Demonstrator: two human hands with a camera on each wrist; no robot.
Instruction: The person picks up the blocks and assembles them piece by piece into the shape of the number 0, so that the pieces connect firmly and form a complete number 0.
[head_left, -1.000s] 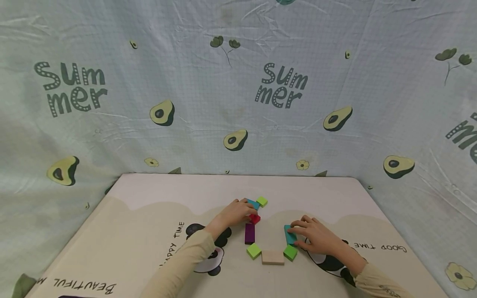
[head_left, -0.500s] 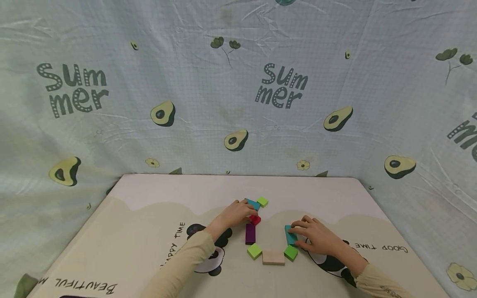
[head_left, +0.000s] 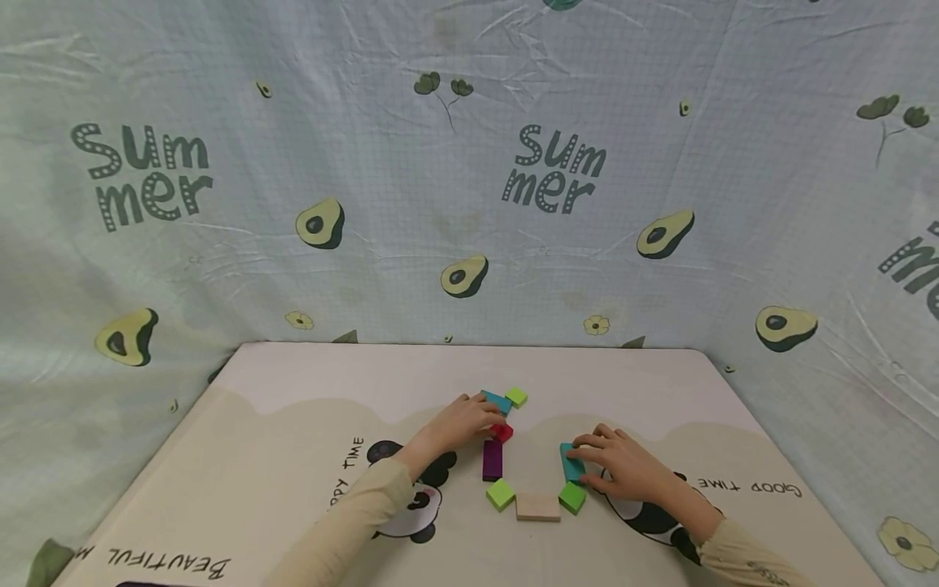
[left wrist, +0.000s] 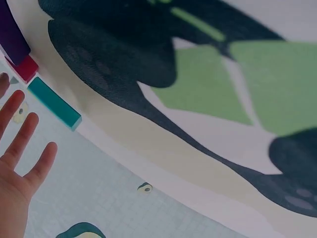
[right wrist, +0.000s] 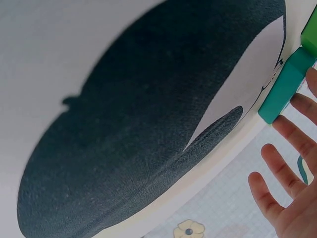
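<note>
My left hand (head_left: 462, 420) reaches over a red block (head_left: 503, 433), its fingertips at the block's upper side. Beyond it lies a blue block (head_left: 499, 402); a purple block (head_left: 492, 461) sits on the near side. In the left wrist view the fingers of the left hand (left wrist: 20, 168) are spread, apart from the teal-looking block (left wrist: 54, 103); the thumb is not clearly seen. My right hand (head_left: 623, 465) touches a teal block (head_left: 569, 465) with its fingertips. From the right wrist, the fingers of that hand (right wrist: 297, 173) look extended along the block's side (right wrist: 285, 89).
A wooden block (head_left: 538, 507) lies between a light green block (head_left: 500, 495) and a green block (head_left: 572, 497). Another light green block (head_left: 517, 397) touches the blue one. The blocks form a partial ring on the panda-print tabletop (head_left: 257, 456). A patterned curtain (head_left: 396, 187) hangs behind.
The left sleeve has shifted slightly to the left, with the left hand staying over the red block. My right hand and the blocks look unmoved.
</note>
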